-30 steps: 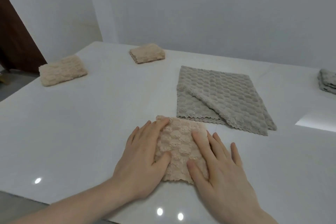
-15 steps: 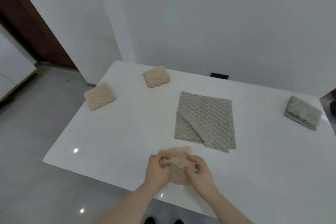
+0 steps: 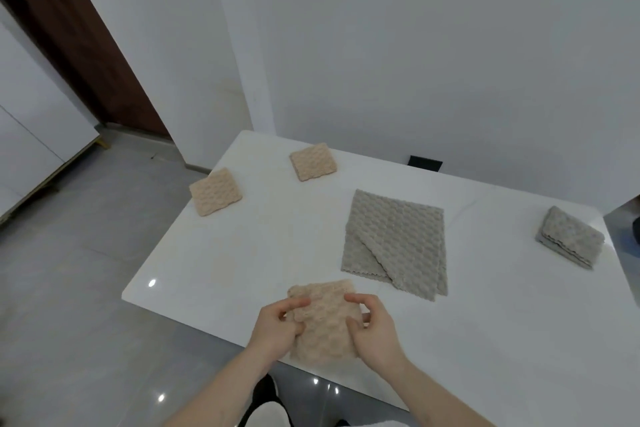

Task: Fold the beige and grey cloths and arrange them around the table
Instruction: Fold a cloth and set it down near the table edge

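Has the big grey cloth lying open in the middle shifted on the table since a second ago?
No. The grey cloth lies as before between the folded beige cloth and the folded grey cloth; only the camera pulled back.

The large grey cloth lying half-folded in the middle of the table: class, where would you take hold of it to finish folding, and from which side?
Grip the large grey cloth at its two near corners along the scalloped edge, reaching from the person's side of the white table. It lies flat, with a diagonal flap already turned over, and those corners are free and nearest, so they probably lift cleanly.
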Motion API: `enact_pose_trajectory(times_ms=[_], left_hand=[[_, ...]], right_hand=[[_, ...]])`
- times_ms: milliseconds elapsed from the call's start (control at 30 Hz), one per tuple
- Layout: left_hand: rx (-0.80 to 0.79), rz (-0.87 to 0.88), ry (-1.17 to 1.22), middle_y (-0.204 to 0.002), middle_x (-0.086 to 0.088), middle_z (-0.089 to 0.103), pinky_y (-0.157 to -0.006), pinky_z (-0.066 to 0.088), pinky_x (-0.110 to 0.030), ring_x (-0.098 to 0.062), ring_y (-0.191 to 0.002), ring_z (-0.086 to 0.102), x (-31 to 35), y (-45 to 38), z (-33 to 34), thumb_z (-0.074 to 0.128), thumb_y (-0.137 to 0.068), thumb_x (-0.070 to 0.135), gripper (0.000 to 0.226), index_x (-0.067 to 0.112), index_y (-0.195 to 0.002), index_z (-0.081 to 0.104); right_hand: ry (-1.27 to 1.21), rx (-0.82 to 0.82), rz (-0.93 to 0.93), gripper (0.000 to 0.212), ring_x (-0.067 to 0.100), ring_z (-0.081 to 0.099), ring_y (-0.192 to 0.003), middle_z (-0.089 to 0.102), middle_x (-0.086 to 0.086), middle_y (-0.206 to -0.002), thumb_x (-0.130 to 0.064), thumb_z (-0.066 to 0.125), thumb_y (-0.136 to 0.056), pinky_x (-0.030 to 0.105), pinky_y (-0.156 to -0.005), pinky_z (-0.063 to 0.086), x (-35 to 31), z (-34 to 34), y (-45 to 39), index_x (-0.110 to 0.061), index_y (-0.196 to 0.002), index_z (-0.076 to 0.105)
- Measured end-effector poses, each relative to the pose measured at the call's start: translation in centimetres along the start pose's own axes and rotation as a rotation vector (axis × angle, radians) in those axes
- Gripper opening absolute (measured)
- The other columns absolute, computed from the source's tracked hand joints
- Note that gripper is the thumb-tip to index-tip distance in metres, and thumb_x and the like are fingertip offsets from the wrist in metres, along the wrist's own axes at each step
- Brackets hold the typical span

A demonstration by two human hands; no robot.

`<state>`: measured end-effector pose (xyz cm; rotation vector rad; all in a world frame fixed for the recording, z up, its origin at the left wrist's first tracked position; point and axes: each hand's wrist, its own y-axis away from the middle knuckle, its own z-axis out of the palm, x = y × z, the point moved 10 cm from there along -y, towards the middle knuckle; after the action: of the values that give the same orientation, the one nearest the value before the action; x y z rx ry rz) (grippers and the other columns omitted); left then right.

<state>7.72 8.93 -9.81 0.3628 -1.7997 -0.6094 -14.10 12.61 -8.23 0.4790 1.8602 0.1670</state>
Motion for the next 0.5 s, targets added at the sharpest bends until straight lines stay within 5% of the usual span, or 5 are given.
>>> enact_pose_trajectory(times_ms=[167,267,400,500], left_hand=[[0.017,-0.003,0.034,-0.103,-0.004,0.072,-0.068,0.055,-0.019,-0.013,-0.084,0.069,-0.5,-1.8,-3.1,0.069,-0.081,-0.001,0.041,0.035,-0.099,0.079],[-0.015,0.013,0.014,-0.111,0.002,0.072,-0.076,0.054,-0.018,-0.014,-0.097,0.069,-0.4,-3.8,-5.1,0.068,-0.085,0.005,0.035,0.032,-0.104,0.077],[-0.083,0.082,-0.110,-0.118,0.003,0.069,-0.071,0.057,-0.020,-0.010,-0.078,0.071,-0.2,-6.7,-8.7,0.064,-0.090,0.005,0.035,0.032,-0.110,0.073],[-0.126,0.128,-0.184,-0.122,0.012,0.064,-0.089,0.059,-0.030,-0.010,-0.092,0.070,-0.1,-8.8,-12.3,0.068,-0.090,0.007,0.036,0.038,-0.108,0.071]], right_hand=[[0.045,-0.032,-0.016,0.041,-0.002,0.062,-0.087,0.061,-0.021,-0.119,-0.002,0.059,-0.087,0.030,-0.076,0.058,-1.7,3.1,-2.1,-0.035,-0.111,0.063],[0.041,-0.040,0.005,0.042,0.001,0.064,-0.084,0.061,-0.018,-0.115,0.000,0.059,-0.087,0.024,-0.067,0.056,-2.2,5.3,-3.2,-0.034,-0.110,0.063],[0.035,-0.001,0.028,0.045,0.002,0.063,-0.087,0.061,-0.020,-0.118,0.000,0.059,-0.082,0.029,-0.075,0.058,-3.2,8.9,-4.6,-0.035,-0.110,0.065],[0.034,0.029,0.054,0.045,0.002,0.063,-0.088,0.061,-0.021,-0.119,0.001,0.058,-0.083,0.025,-0.076,0.056,-4.7,12.4,-5.1,-0.035,-0.109,0.065]])
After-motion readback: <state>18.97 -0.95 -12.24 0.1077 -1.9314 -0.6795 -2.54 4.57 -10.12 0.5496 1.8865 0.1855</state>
